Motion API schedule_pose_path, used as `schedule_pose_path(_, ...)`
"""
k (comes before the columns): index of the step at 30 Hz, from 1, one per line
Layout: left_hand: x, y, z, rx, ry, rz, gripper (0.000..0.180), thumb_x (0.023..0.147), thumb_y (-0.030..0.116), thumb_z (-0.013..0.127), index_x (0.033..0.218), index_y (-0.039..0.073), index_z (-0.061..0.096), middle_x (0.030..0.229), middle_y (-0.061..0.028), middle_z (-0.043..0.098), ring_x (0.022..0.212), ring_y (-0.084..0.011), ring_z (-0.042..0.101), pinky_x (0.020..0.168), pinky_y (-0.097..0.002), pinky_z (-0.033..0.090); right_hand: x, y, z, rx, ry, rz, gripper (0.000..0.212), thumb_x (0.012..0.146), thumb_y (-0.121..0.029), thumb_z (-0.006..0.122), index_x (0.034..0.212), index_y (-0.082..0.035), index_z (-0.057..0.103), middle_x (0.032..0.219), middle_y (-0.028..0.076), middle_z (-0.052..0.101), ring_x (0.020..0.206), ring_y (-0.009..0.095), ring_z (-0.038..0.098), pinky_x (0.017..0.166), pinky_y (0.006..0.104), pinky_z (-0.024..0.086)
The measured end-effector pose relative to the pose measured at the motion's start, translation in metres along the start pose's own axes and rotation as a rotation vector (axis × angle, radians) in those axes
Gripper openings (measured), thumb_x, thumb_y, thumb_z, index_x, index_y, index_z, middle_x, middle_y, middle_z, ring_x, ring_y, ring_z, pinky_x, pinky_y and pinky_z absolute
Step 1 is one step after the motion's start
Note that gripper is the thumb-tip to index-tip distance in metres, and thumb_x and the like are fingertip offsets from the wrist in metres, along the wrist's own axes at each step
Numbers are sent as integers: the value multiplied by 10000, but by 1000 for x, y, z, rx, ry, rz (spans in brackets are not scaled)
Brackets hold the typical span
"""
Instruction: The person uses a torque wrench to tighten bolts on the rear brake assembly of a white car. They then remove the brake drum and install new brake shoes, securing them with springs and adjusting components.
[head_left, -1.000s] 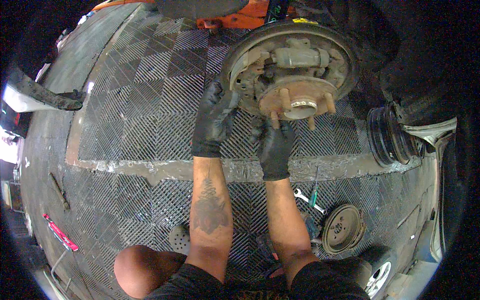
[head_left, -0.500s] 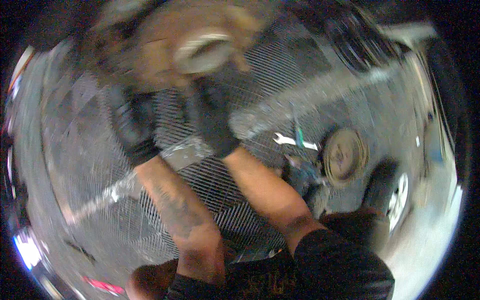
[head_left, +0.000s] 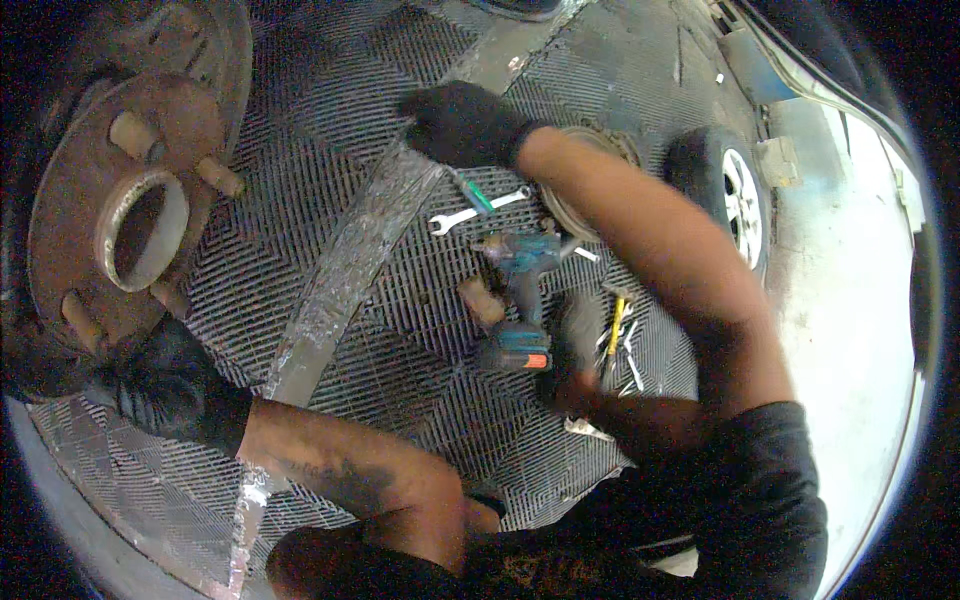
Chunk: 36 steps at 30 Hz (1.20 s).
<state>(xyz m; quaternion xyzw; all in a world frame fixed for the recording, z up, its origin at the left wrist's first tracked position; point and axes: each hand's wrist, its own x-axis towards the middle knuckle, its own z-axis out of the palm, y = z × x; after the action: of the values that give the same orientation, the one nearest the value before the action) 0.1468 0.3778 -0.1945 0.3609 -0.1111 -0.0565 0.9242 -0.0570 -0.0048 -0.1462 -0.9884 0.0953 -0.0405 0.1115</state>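
A rusty wheel hub (head_left: 70, 205) with thick studs and a pale central ring stands at the far left. My left hand (head_left: 165, 385), in a black glove, is at its lower edge beside a stud. Its fingers look bent around the edge, though darkness hides part of them. Out over the floor mat, my black-gloved right hand (head_left: 460, 125) has its fingers pointing left, with nothing visible in them. Just below that hand, a green-handled screwdriver (head_left: 478, 196) lies across an open-end wrench (head_left: 465, 215). A blue-and-black cordless power tool (head_left: 525, 265) lies nearer me.
A round metal disc (head_left: 570, 205) lies partly under my right forearm. Beyond it, a wheel with a pale rim (head_left: 738, 195) stands near a white vehicle panel (head_left: 835, 300). A yellow-handled tool (head_left: 614, 325) and several small wrenches lie by my leg. Ridged mat tiles (head_left: 420, 400) cover the floor.
The view has swung right, so the hub now appears farther left. My right hand has left the hub area and reached out above the tools. My left hand stays by the hub.
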Motion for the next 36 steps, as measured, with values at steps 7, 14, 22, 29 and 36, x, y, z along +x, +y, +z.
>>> schedule_pose_path(7, 18, 22, -11, -56, -48, 51, 429, 1018, 213, 595, 1404, 29, 562, 1376, -109, 619, 1223, -246, 578, 1061, -416, 454, -139, 160, -45, -185, -478, 381, 444, 925, -304, 640, 1264, -18, 665, 1143, 254, 709, 1048, 428, 688, 945, 495, 545)
schedule_pose_path(14, 42, 47, -13, -48, -158, 43, 427, 1026, 219, 579, 1406, 26, 558, 1391, -114, 610, 1239, -249, 570, 1081, -420, 441, -271, 266, 30, 56, -270, 34, 229, 851, -254, 694, 921, -38, 721, 942, 177, 718, 909, 375, 701, 838, 473, 564)
schedule_pose_path(22, 77, 82, 20, 65, -186, -21, 426, 1035, 227, 559, 1408, 22, 553, 1408, -119, 601, 1258, -254, 561, 1102, -425, 425, -284, 256, 79, 173, 229, 597, 308, 912, -220, 686, 1143, -18, 712, 1114, 206, 731, 1050, 394, 687, 955, 470, 528)
schedule_pose_path(29, 88, 102, 26, 81, -185, -91, 425, 1043, 233, 543, 1411, 19, 549, 1423, -124, 592, 1275, -258, 554, 1122, -429, 412, -278, 262, 75, 287, 162, 535, 376, 895, -229, 694, 1209, -23, 695, 1200, 210, 709, 1144, 387, 658, 1027, 462, 496)
schedule_pose_path(36, 84, 100, 17, 63, -183, -119, 426, 1052, 240, 526, 1413, 15, 544, 1438, -129, 584, 1292, -262, 546, 1141, -433, 398, -260, 241, 97, 120, 65, 444, 384, 897, -237, 652, 1240, -68, 689, 1202, 197, 698, 1116, 393, 658, 967, 488, 527)
